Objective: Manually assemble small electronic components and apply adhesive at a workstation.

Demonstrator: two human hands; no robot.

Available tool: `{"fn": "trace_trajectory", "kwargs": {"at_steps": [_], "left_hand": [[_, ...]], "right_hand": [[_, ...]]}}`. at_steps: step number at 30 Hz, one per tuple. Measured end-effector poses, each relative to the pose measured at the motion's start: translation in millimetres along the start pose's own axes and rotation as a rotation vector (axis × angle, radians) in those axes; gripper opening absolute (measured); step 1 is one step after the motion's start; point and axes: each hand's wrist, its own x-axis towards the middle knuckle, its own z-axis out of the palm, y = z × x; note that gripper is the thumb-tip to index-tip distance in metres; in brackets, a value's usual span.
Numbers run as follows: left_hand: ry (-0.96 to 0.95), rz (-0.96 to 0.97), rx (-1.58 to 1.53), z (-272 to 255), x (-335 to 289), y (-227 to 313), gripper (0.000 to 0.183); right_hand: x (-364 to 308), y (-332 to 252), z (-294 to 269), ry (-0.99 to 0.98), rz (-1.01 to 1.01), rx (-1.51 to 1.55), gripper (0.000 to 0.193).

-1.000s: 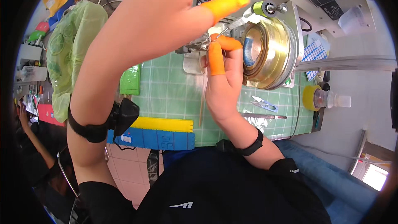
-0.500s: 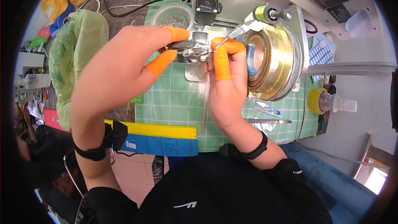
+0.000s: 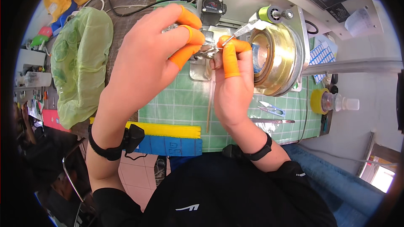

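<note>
My left hand, with orange finger cots on its fingertips, is at the left side of a small metal clamp. Its fingers and thumb are drawn together in a pinch; anything between them is hidden. On the clamp's right side, my right hand has its orange-cotted thumb and forefinger pressed together. Whatever they hold is too small to make out. A thin metal nozzle reaches down to these fingertips from an arm with a yellow-green roller. Right of my right hand stands a large brass-coloured wheel.
On the green gridded mat lie thread snips, tweezers and a thin wooden stick. Yellow and blue foam strips line the near edge. A green plastic-covered bundle sits left; a tape roll is right.
My left hand has moved right and up toward the clamp, its spread fingers now drawn together, covering most of the bowl of metal pieces. My right hand stays at about the same spot.
</note>
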Motion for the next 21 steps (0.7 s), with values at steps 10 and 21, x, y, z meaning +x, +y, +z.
{"fn": "trace_trajectory", "kwargs": {"at_steps": [10,21], "left_hand": [[0.033,-0.219,-0.583,-7,-7,2,0.009],[-0.108,-0.048,-0.080,-10,4,2,0.025]], "right_hand": [[1,-3,0,-0.025,-0.002,-0.071,0.018],[4,0,1,0.020,0.037,-0.033,0.013]]}}
